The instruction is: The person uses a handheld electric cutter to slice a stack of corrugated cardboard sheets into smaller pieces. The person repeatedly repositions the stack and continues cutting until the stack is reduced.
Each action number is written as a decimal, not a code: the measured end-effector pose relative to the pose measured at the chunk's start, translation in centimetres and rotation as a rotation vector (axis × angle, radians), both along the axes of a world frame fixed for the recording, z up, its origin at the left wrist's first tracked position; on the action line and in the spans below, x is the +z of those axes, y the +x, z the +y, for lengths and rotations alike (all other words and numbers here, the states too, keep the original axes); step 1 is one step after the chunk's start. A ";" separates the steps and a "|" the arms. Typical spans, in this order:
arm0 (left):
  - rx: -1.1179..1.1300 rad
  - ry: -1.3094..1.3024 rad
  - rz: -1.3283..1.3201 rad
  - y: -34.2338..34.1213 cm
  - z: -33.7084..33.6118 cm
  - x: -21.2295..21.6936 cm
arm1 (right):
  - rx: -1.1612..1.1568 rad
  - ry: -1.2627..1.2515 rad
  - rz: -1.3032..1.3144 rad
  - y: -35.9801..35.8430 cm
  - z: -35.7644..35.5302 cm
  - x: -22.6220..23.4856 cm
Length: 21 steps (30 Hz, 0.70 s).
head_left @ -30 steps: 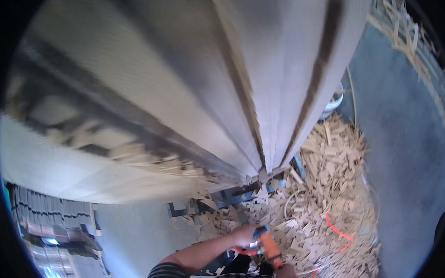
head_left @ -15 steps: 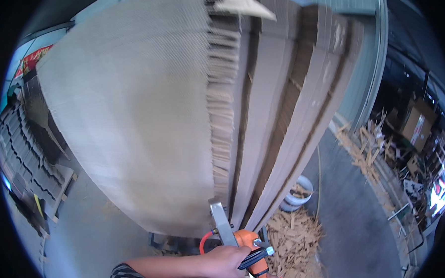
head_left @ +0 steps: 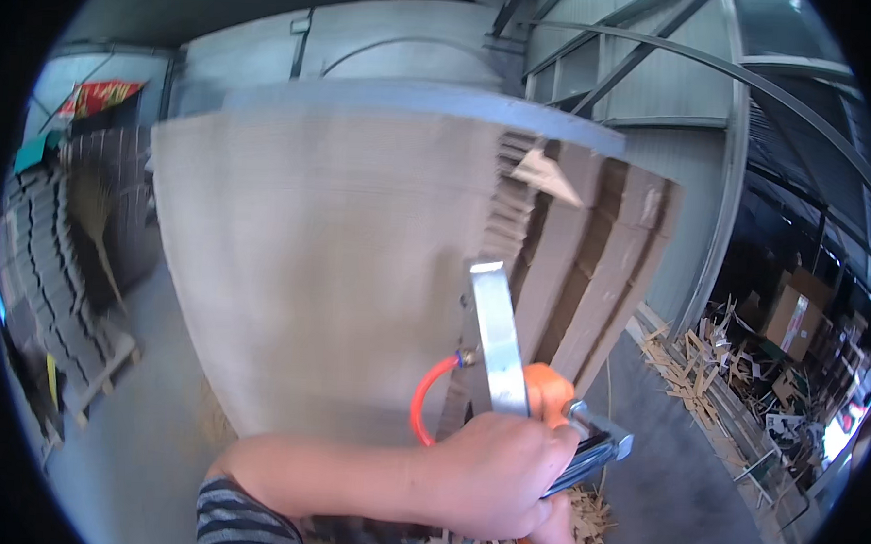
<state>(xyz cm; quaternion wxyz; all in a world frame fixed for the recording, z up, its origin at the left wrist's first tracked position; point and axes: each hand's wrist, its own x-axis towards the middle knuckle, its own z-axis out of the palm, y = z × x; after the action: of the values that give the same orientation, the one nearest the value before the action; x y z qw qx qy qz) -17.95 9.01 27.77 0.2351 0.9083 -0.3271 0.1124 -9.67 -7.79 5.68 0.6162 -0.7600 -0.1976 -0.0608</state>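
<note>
The left hand (head_left: 495, 474) is closed around a pneumatic nail gun (head_left: 509, 372) with orange hose (head_left: 428, 393); the right hand (head_left: 555, 530) is barely seen beneath, its grip untellable; the tool is raised before the stacked cardboard sheets (head_left: 338, 268); a fastening step is judged underway, calling for the nose to be set squarely against the stack's edge.

Tool blade (head_left: 494, 335): bare metal, smooth, bright sheen.
Tool body (head_left: 549, 392): orange plastic, glossy.
Hose (head_left: 423, 405): orange, smooth, rubbery-looking.
Stacked sheets (head_left: 319, 267): matt tan cardboard, faintly ribbed face, rough layered edges.
Floor scraps (head_left: 590, 517): pale, splintery offcuts.
Sleeve (head_left: 245, 526): striped cloth, matt.
</note>
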 end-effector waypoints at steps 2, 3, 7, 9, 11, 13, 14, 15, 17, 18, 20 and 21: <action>-0.008 -0.089 0.020 -1.3 2.2 -1.2 | 0.049 -0.093 0.000 0.3 0.5 -1.7; -0.015 -0.146 0.030 -1.6 3.1 -2.3 | 0.103 -0.164 0.024 0.2 0.1 -2.6; 0.060 -0.308 0.268 -3.8 5.0 -7.7 | 0.324 -0.116 0.075 -2.0 1.0 -3.2; 0.154 -0.382 0.358 -4.5 6.1 -9.6 | 0.367 -0.359 0.191 -3.1 0.5 -4.0; 0.293 -0.524 0.376 -5.3 7.2 -14.2 | 0.397 -0.632 0.387 -3.9 1.8 -4.9; 0.443 -0.588 0.576 -6.2 8.9 -17.5 | 0.520 -0.643 0.286 -4.1 2.8 -8.0; 0.508 -0.663 0.609 -6.7 9.1 -19.9 | 0.566 -0.653 0.399 -4.3 3.2 -8.9; 0.579 -0.732 0.637 -7.3 9.1 -22.2 | 0.611 -0.661 0.509 -4.5 3.7 -9.8; 0.674 -0.832 0.667 -7.6 8.4 -25.3 | 0.760 -0.752 0.423 -2.2 1.9 -13.5; 0.715 -0.873 0.683 -7.4 7.8 -26.7 | 0.817 -0.846 0.376 0.2 -0.3 -17.0; 0.795 -0.978 0.676 -7.5 6.3 -30.3 | 0.936 -0.956 0.328 3.1 -2.7 -21.3; 0.813 -1.016 0.684 -7.2 5.7 -31.7 | 0.969 -0.967 0.336 3.6 -3.4 -22.5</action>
<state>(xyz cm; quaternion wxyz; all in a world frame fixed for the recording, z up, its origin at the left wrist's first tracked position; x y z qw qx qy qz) -25.19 14.70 -3.96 0.6560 0.7211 0.2197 0.0386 -6.06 -11.19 -16.77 0.1891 -0.7742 -0.4209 0.4334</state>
